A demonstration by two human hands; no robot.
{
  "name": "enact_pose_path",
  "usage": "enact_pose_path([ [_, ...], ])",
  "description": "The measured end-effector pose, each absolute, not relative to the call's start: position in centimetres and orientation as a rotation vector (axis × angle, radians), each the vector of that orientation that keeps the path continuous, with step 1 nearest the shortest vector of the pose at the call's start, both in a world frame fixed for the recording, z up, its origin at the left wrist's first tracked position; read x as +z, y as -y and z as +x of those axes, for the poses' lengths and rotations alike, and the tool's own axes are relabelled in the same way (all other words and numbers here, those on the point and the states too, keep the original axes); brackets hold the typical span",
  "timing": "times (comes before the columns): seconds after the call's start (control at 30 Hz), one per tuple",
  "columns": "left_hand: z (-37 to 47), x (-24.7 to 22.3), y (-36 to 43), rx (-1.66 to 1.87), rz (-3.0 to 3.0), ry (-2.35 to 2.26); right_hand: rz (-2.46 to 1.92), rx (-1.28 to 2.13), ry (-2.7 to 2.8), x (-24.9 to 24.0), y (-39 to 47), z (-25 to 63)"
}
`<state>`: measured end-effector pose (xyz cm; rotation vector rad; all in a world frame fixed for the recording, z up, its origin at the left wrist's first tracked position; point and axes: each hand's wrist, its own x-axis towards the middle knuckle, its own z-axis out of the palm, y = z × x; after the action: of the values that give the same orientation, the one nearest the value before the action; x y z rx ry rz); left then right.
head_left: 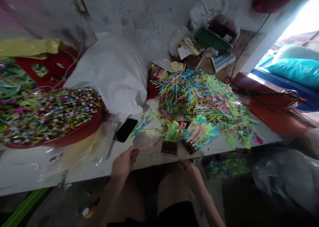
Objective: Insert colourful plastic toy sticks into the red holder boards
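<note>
My left hand point(124, 162) is closed at the front edge of the white table point(149, 157), its fingers pinching a thin pink plastic stick point(147, 146) that points right. My right hand point(189, 172) hangs just below the table edge with its fingers curled together. A small pale bit shows at its fingertips, too blurred to name. Two dark red perforated blocks point(168, 148) lie between and beyond my hands. Bundles of green, pink and blue plastic sticks point(200, 130) stand or lean over them. Some loose blue and green sticks point(142, 124) lie near a black phone point(126, 130).
A large heap of colourful plastic sticks point(204, 94) covers the table's right side. On the left sits a red basin point(82, 129) full of small multicoloured pieces. Behind are a stuffed white sack point(119, 70) and a green bin point(211, 41). A cable point(264, 94) runs at the right.
</note>
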<state>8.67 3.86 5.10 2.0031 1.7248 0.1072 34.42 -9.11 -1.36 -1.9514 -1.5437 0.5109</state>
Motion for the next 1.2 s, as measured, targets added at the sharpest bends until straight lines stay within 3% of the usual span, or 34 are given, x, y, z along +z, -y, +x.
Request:
enact_pose_path([
  [0.2,7.9,10.8,-0.3,0.192,2.37,-1.451,-1.61,0.57,1.791,1.4,6.8,28.7],
  [0.4,13.7,11.7,1.5,0.253,2.453,-1.118,-1.597,0.46,1.713,1.3,7.4,30.1],
  [0.57,18.7,7.8,1.6,0.457,2.289,-0.953,-1.973,0.434,1.239,0.4,8.2,36.7],
  [0.8,25.6,0.3,1.3,0.201,2.196,-1.01,-2.054,0.461,0.993,0.0,6.4,40.3],
  [1.2,29.1,-1.2,-0.6,0.104,2.265,-1.158,-2.226,0.477,1.073,0.5,5.7,39.8],
])
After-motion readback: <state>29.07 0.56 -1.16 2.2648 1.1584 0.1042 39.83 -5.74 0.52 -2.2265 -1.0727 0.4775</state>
